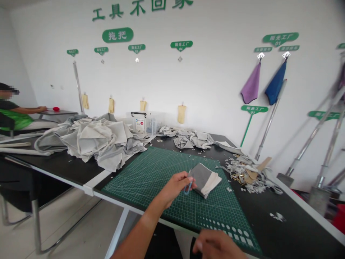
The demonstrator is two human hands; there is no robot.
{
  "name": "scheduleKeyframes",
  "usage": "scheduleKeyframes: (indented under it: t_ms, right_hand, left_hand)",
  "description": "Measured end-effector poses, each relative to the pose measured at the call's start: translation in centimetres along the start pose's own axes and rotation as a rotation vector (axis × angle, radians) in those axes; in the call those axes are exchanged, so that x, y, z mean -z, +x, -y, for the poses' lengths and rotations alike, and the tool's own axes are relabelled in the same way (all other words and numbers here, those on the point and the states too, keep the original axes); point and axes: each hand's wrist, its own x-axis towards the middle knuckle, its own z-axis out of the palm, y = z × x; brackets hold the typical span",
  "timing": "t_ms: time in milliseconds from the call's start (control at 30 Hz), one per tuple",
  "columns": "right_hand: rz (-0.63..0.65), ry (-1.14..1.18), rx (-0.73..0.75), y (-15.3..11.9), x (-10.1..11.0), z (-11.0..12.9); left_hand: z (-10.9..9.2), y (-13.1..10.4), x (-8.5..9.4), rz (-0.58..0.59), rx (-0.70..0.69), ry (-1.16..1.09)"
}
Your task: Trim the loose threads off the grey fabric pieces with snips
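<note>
My left hand (pixel 179 185) is closed around small blue-handled thread snips (pixel 188 188), held above the green cutting mat (pixel 151 176). Just right of these fingers lies a folded piece of grey and white fabric (pixel 205 178); whether the fingertips touch it I cannot tell. At the bottom edge of the view my right hand (pixel 217 244) hangs low by the near side of the table. Its fingers look bent, but blur and the frame edge hide what they do.
A large heap of grey fabric (pixel 91 136) covers the table's left part. Fabric scraps (pixel 253 172) lie at the right, more cloth (pixel 194 138) at the back beside a clear plastic box (pixel 140 122). A chair (pixel 35 201) stands front left. Another person (pixel 21 115) sits far left.
</note>
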Motion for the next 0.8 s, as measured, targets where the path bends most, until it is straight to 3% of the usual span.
scheduleKeyframes:
  t_ms: [133, 233, 333, 467, 567, 633, 733, 800]
  right_hand:
    - [-0.219, 0.22, -0.007, 4.4, 3.6, -0.2]
    - [-0.195, 0.324, 0.08, 7.2, 5.5, -0.1]
    - [-0.182, 0.347, 0.112, 9.0, 6.1, -0.1]
    - [-0.154, 0.38, 0.106, 9.9, 6.0, -0.5]
    - [-0.124, 0.424, 0.07, 9.9, 6.4, -1.1]
    - [-0.132, 0.482, 0.018, 9.8, 7.0, -1.7]
    - [-0.207, 0.598, -0.077, 9.9, 8.2, -2.9]
    - [-0.263, 0.677, -0.123, 10.1, 8.9, -3.8]
  left_hand:
    - [0.1, 0.5, -2.1, -0.009, -0.048, 0.047]
    - [0.7, 1.1, -3.3, -0.036, -0.107, 0.035]
    - [1.5, 1.8, -4.2, -0.053, -0.109, 0.006]
    - [2.2, 2.5, -4.5, -0.067, -0.08, -0.01]
    - [2.5, 2.9, -3.9, -0.007, -0.045, -0.002]
    - [2.9, 2.9, -3.4, -0.027, -0.08, 0.142]
    - [3.8, 2.3, -2.7, -0.131, -0.201, 0.61]
    - [4.4, 1.7, -2.6, -0.14, -0.24, 0.894]
